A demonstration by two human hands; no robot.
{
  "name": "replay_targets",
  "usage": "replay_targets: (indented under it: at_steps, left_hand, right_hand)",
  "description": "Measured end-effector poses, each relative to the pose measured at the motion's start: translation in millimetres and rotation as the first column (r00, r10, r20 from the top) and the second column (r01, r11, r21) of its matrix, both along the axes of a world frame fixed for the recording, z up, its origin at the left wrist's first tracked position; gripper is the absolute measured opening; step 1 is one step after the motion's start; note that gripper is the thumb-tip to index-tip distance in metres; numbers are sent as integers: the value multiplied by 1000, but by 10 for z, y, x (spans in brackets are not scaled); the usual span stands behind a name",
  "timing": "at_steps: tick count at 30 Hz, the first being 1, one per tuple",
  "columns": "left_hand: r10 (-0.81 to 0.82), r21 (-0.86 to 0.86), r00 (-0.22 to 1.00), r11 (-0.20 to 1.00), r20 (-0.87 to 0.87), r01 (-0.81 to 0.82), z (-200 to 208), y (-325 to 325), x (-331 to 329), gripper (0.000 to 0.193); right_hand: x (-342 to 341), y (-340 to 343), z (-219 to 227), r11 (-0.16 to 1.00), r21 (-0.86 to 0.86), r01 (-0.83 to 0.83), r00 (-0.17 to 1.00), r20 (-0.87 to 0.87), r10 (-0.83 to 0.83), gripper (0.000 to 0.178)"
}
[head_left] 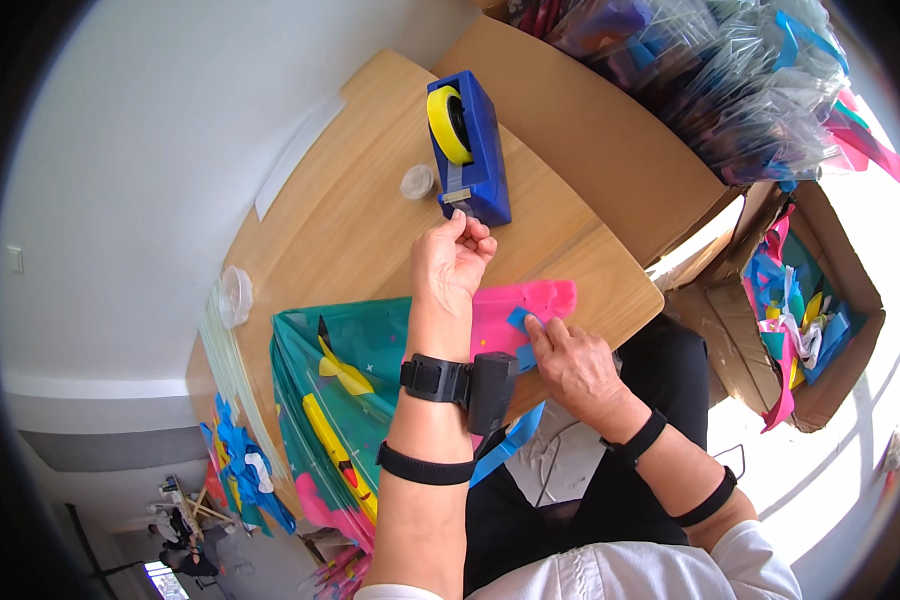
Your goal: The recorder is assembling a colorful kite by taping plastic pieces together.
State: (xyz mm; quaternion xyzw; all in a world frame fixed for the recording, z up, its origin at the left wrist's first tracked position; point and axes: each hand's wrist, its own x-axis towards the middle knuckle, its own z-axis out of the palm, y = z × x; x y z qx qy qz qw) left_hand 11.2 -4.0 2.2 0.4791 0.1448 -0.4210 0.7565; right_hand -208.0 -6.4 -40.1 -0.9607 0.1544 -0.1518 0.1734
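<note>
A green printed sheet [390, 325] with a pink section [505, 298] lies across the near part of a wooden table [330, 225], one yellow-and-black shape on it knotted like a bow. At its right side the person's right hand [580, 368] rests with fingertips on a blue strip [517, 317] over the pink — whether it pinches the strip or only presses it, one cannot tell. Beyond the sheet, the left hand [452, 258] reaches to the front of a blue tape dispenser [488, 150], fingers curled in and tips near the cutter; a grip on the tape cannot be made out. A yellow roll [438, 128] sits in the dispenser, a small clear round container [417, 181] just beside it. Another clear container [235, 297] stands at the table's left edge. At right, film-wrapped bundles [710, 90] rise behind a large cardboard box [570, 115] — and a smaller open carton [722, 335] holds colourful pieces [800, 300].
</note>
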Motion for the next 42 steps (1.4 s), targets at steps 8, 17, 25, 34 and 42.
replay_targets:
  at_steps: [8,17,25,34,42]
  left_hand:
    - [-404,109,865,915,297,389,-23,174,-189,8]
    - [-878,930,-418,75,233,360,316,247,-295,7]
    - [-759,982,-625,166,186,91,134,222,-362,12]
    - [-798,922,-494,388,345,16,-26,326,-358,26]
    - [-796,823,-253,568,550,1,80,553,-165,14]
  right_hand:
    - [-9,3,-33,1000,8,10,1000,25,-10,49]
    - [-4,-9,-12,1000,9,9,1000,23,-9,49]
    - [1,-6,-51,1000,12,10,999,36,-11,50]
    - [-7,-1,-28,999,37,10,1000,-20,-10,52]
    - [-49,-26,-36,999,33,-24,995,95,21,53]
